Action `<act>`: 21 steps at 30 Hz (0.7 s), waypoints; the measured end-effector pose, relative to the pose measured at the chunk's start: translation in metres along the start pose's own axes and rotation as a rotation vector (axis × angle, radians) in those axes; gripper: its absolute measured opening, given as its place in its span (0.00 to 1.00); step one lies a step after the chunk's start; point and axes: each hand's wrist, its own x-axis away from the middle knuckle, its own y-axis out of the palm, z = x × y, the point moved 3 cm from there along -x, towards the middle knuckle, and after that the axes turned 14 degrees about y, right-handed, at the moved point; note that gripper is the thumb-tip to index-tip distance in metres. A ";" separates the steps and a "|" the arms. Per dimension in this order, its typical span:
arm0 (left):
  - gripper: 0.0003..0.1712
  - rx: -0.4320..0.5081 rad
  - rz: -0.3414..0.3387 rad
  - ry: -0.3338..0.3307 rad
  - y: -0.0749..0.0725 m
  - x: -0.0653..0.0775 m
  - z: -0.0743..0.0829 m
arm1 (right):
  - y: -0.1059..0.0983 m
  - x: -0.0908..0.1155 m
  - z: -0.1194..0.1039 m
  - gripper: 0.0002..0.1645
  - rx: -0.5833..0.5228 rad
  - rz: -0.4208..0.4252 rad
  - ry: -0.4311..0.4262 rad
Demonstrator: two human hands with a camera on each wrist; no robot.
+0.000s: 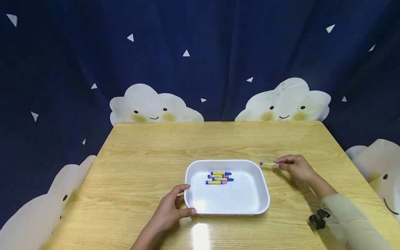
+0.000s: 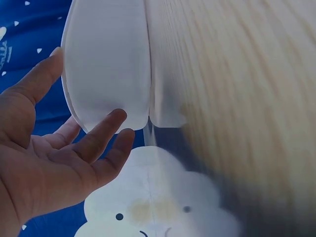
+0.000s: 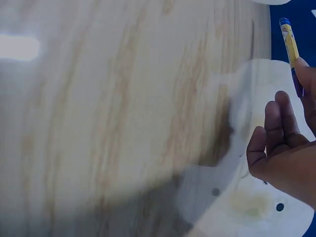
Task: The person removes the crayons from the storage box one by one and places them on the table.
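Note:
Several crayons with yellow wrappers, their tips blue or pink, lie side by side in a white tray. My left hand rests at the tray's left near corner, thumb and index finger touching the rim, fingers spread and nearly straight. In the left wrist view, fingertips lie against the tray's outer wall. Right of the tray's far corner, my right hand pinches a crayon between thumb and fingers above the table. The right wrist view shows this crayon with a blue end and dark purple tip; the other fingers are loosely bent.
A light wooden table carries the tray. Behind it hangs a dark blue curtain with white triangles and smiling clouds. A small black device is worn at the right sleeve's cuff.

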 end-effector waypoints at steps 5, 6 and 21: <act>0.49 0.045 -0.002 0.003 0.000 -0.001 0.001 | 0.001 -0.015 0.007 0.20 0.025 -0.036 0.041; 0.51 0.050 -0.004 0.003 0.000 -0.001 0.001 | 0.001 -0.018 0.009 0.20 0.036 -0.044 0.046; 0.54 0.020 -0.003 0.002 0.000 -0.004 0.002 | 0.011 -0.024 0.006 0.11 0.132 -0.040 -0.029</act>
